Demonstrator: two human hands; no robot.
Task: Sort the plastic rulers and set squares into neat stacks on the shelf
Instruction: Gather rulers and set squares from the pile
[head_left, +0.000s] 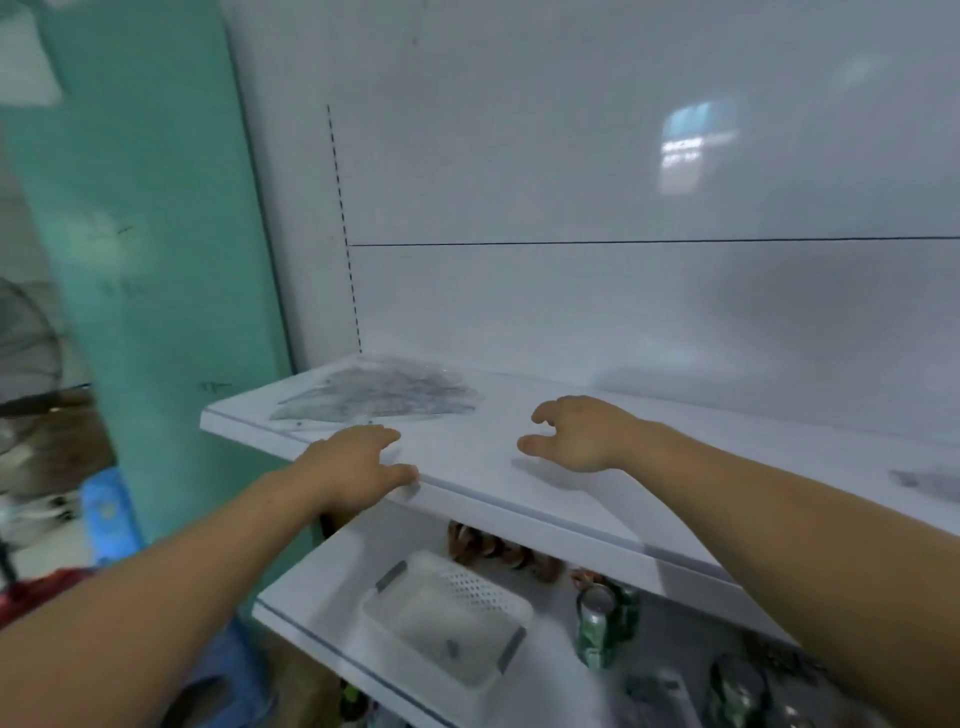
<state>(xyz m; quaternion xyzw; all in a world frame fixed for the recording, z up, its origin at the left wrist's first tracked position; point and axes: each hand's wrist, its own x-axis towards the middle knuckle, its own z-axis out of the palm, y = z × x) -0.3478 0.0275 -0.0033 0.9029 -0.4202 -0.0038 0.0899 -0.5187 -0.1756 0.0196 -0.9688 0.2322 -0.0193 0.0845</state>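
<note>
A fanned pile of clear plastic set squares and rulers (382, 392) lies at the back left of the white upper shelf (566, 525). My left hand (358, 460) rests at the shelf's front edge just in front of that pile, fingers relaxed, holding nothing. My right hand (576, 431) hovers over the bare middle of the shelf with fingers loosely curled and nothing in them. A second patch of clear plastic pieces (930, 480) shows at the shelf's far right, cut off by the frame edge.
On the lower shelf stand a white perforated basket (447, 618), green drink cans (605, 621) and brown objects (498, 551) at the back. A teal pillar (156, 260) rises left of the shelf. The white back panel (623, 182) closes the rear.
</note>
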